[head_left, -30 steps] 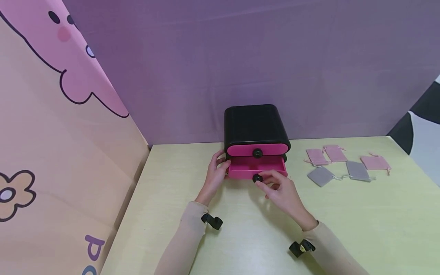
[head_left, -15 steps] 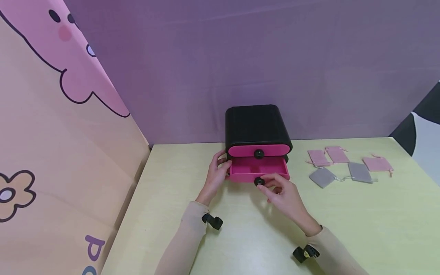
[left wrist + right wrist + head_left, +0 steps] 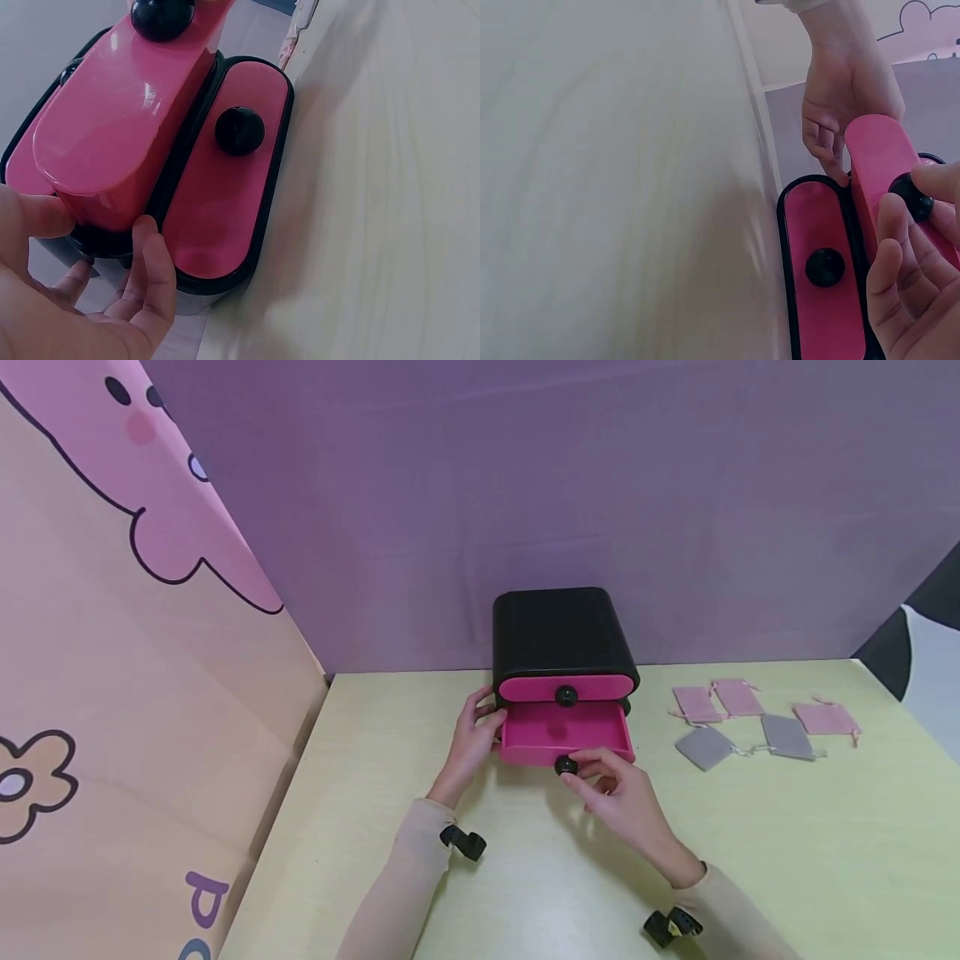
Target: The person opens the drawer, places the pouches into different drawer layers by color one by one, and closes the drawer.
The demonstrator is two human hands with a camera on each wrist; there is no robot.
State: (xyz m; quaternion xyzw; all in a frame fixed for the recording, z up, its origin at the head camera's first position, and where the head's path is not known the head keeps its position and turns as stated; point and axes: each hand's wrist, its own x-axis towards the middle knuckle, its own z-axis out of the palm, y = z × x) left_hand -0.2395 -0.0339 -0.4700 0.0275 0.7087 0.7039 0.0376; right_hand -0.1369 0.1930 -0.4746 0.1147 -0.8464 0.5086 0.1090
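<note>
A small black cabinet point(image 3: 564, 631) with pink drawers stands against the purple backdrop. Its middle drawer point(image 3: 532, 752) is pulled out, and no contents show inside. My right hand point(image 3: 628, 800) pinches that drawer's round black knob point(image 3: 910, 196) between thumb and fingers. At the cabinet's left end, my left hand point(image 3: 467, 743) grips the black casing around the middle drawer, thumb above and fingers below in the left wrist view. The top drawer point(image 3: 521, 689) and bottom drawer point(image 3: 217, 202) are closed, each with its own black knob.
Right of the cabinet lie several flat drawstring pouches: pink ones, such as the pink pouch point(image 3: 827, 718), and grey ones, such as the grey pouch point(image 3: 705, 747). They rest on a pale wooden table point(image 3: 787, 860). A printed cloth point(image 3: 150, 693) hangs along the left side.
The middle drawer has slid farther out toward me, with my right hand moving along on its knob. My left hand keeps its hold on the cabinet.
</note>
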